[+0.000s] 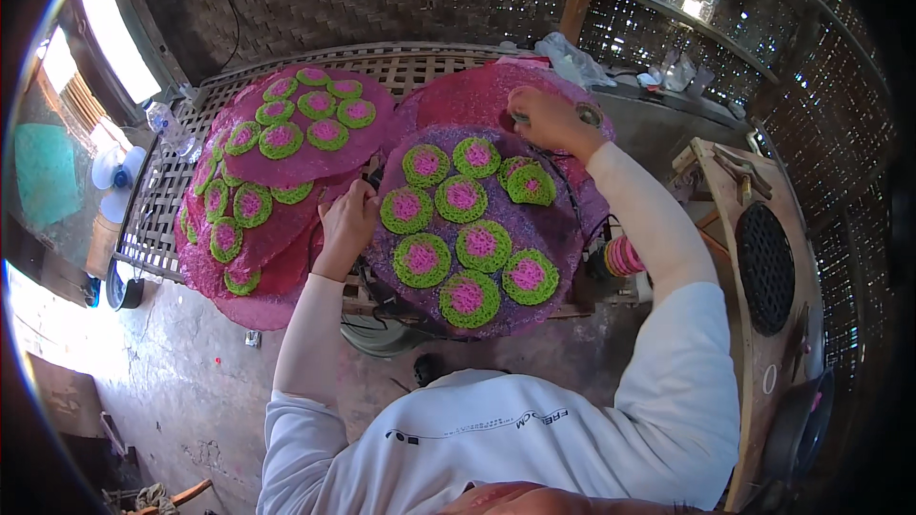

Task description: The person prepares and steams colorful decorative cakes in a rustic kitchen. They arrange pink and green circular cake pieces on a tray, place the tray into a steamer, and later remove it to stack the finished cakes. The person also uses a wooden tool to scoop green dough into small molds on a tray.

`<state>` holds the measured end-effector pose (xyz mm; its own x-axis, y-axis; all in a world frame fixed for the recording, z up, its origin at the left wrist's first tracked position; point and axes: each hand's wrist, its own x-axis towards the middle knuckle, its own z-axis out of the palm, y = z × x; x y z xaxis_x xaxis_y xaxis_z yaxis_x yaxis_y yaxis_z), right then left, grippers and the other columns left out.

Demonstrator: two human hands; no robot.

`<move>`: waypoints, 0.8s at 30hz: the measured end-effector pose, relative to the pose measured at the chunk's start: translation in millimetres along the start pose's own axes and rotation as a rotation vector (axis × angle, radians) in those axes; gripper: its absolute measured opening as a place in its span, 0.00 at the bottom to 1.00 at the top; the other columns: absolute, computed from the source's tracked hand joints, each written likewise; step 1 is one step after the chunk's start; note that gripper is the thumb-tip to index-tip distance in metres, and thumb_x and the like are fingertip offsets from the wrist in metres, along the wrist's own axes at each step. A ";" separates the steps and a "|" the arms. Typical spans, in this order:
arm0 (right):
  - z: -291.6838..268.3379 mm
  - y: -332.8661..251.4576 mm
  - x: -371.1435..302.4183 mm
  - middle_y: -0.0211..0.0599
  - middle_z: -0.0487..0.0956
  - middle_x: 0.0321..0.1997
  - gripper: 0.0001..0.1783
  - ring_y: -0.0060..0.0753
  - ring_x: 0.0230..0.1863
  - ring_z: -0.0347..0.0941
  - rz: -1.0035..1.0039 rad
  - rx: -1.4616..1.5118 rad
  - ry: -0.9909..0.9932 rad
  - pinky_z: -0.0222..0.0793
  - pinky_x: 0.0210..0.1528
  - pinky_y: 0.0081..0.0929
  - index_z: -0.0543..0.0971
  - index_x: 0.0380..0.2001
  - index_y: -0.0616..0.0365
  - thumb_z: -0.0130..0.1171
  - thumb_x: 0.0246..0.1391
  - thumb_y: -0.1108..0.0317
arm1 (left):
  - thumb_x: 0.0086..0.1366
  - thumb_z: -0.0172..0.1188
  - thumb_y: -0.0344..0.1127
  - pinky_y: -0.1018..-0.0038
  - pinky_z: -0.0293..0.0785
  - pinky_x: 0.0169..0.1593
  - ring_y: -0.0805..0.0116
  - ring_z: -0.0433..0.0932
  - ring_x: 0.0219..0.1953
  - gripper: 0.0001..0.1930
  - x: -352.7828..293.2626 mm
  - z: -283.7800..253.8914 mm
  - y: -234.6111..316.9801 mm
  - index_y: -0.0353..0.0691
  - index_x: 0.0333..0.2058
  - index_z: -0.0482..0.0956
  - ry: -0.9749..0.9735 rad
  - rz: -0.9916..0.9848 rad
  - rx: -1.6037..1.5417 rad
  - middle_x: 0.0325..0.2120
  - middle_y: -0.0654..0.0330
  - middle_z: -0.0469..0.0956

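Observation:
In front of me lies a round purple sheet (444,257) carrying several lacy green discs with pink centres, like this disc (462,198). One disc (527,181) at its far right has a folded edge. My left hand (349,229) is closed at the sheet's left edge; whatever its fingers hold is hidden. Beyond the sheet, my right hand (556,124) curls its fingers over a pink-red sheet (458,100). Something small and dark shows at its fingertips, too small to name. A small round item (589,114) lies beside that hand.
At left, overlapping pink sheets (286,157) with similar discs lie on a slatted bamboo platform (382,62). A plastic bottle (164,122) and a fan (114,172) are farther left. On the right stand a stack of pink rings (622,256) and a wooden bench (797,229) with a black round grate (764,269).

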<state>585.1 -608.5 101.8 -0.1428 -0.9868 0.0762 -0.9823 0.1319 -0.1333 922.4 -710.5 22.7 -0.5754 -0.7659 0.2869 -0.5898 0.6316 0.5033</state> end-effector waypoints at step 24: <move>-6.7 -24.7 -79.2 0.40 0.75 0.33 0.10 0.45 0.38 0.72 0.045 0.137 -0.106 0.65 0.38 0.40 0.73 0.31 0.55 0.55 0.42 0.68 | 0.54 0.54 0.41 0.61 0.56 0.38 0.64 0.73 0.31 0.10 -0.9 3.6 -15.0 0.46 0.33 0.70 0.006 -0.070 -0.064 0.23 0.65 0.72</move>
<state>619.8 -533.0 105.6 -0.1652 -0.9856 -0.0363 -0.9485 0.1689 -0.2680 929.7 -718.8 12.0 -0.5307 -0.8086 0.2541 -0.5905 0.5678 0.5736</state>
